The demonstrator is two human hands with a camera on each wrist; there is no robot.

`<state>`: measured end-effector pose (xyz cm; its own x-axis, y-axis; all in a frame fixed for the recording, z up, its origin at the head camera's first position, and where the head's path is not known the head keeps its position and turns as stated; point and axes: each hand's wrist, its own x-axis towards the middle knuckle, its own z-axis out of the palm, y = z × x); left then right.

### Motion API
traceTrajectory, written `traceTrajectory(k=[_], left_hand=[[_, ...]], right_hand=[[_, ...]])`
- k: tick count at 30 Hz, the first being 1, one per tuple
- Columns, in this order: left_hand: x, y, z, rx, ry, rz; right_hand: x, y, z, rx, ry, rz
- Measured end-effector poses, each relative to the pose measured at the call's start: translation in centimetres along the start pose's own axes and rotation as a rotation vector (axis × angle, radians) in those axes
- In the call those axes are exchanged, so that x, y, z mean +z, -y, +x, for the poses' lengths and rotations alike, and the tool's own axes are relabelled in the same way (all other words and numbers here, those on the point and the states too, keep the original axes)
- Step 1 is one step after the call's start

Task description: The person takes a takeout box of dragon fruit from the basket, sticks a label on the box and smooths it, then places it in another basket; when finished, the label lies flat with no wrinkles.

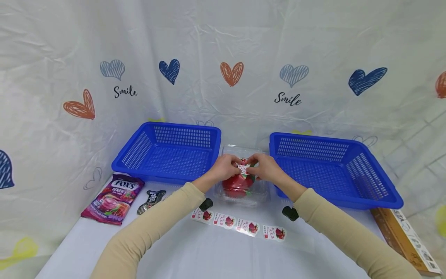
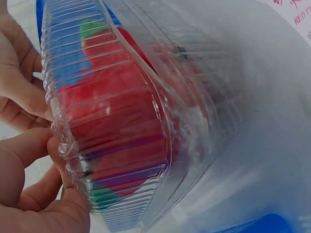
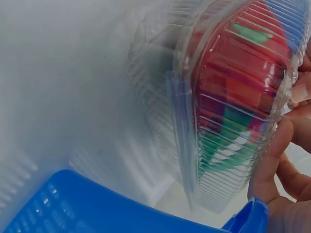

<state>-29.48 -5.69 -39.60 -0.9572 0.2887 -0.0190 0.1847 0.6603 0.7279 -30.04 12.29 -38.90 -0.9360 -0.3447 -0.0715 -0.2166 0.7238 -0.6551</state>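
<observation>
A clear plastic clamshell box stands between the two baskets, its lid down. Inside it lie red things with green and purple parts; their kind is hard to tell through the ribbed plastic. Over the lid's top is a small white sticker with red print. My left hand pinches the sticker's left side between thumb and forefinger, close against the lid. From the other side my right hand pinches its right edge. In the wrist views both hands' fingertips meet the lid's top, and the sticker is hidden.
Blue baskets stand left and right of the box. In front lies a strip of several fruit stickers. A purple candy bag and a small black packet lie left; an orange-brown box lies right.
</observation>
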Motion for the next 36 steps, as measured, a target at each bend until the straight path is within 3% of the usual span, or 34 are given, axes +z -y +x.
traceTrajectory(k=[26,36], left_hand=[[-0.3,0.1,0.0,-0.031,0.04,-0.03],[-1.0,-0.5,0.9,-0.097,0.154,-0.055]], right_hand=[[-0.2,-0.6,0.3,-0.041,0.087,0.002],[-0.5,-0.5,0.4,-0.08,0.104,-0.048]])
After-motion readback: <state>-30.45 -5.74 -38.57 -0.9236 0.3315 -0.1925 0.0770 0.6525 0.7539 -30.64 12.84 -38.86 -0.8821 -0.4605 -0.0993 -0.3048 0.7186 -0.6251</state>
